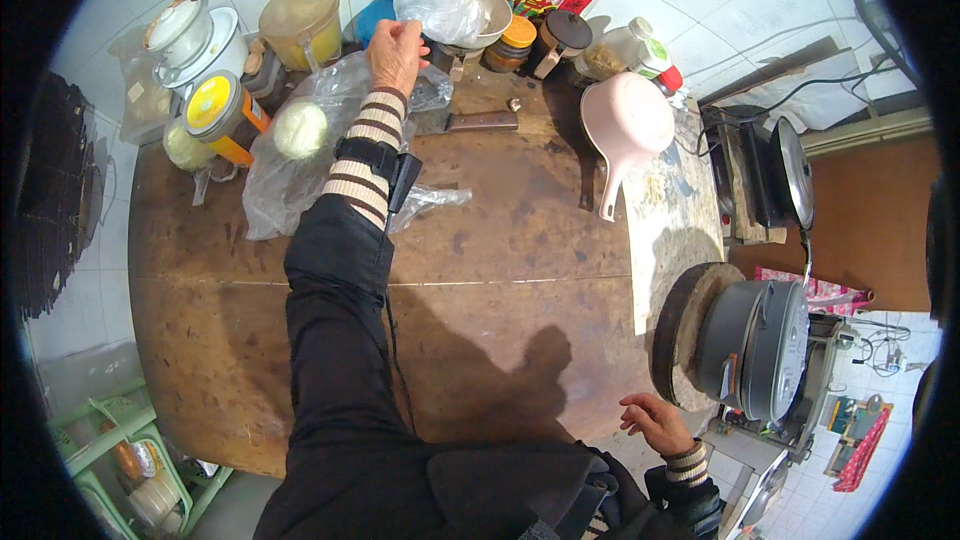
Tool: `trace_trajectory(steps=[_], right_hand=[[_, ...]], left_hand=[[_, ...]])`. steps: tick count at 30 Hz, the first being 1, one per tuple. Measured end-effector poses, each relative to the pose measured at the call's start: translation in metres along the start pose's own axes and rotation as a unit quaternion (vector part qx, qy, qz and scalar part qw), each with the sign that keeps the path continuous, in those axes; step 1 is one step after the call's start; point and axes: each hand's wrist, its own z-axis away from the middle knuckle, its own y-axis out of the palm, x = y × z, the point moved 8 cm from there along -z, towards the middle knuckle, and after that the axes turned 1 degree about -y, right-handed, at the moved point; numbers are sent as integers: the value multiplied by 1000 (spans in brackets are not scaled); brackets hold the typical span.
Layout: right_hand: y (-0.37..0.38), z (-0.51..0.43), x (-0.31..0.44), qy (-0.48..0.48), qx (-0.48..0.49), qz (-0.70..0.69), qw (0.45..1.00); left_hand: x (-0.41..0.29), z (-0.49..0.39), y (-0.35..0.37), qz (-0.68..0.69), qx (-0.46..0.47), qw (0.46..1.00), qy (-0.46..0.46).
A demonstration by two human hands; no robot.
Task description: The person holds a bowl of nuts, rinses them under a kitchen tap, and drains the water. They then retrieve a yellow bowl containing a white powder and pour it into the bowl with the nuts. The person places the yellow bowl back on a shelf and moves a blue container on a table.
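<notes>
My left hand (397, 54) reaches to the back of the wooden table, its fingers curled at the lower edge of a clear plastic bag (442, 4) beside a bowl (493, 17). Whether the fingers grip the bag cannot be told. Under and beside that forearm lies a larger clear plastic bag (279, 187) with a pale round vegetable (301, 129) in it. A cleaver with a wooden handle (482, 121) lies just right of the wrist, its blade partly covered by plastic. My right hand (657, 424) hangs near the table's front right edge, fingers loosely bent and apart, holding nothing.
Along the back stand a yellowish lidded container (300, 22), jars such as one with an orange lid (518, 33), and a white lidded pot (178, 25). A pink ladle-shaped pan (628, 116) lies at right. Nearer, a grey pot (739, 349) stands by a round wooden board (679, 330).
</notes>
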Motion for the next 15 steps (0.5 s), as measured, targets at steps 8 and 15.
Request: trace_trajectory(steps=[8,15], right_hand=[[-1,-1,-1,-10,4,-3,1000],[-5,2,-10,-12,-10,-4,1000]], left_hand=[[-12,8,38,110,38,993,29],[-51,26,57,-306,-125,891,312]])
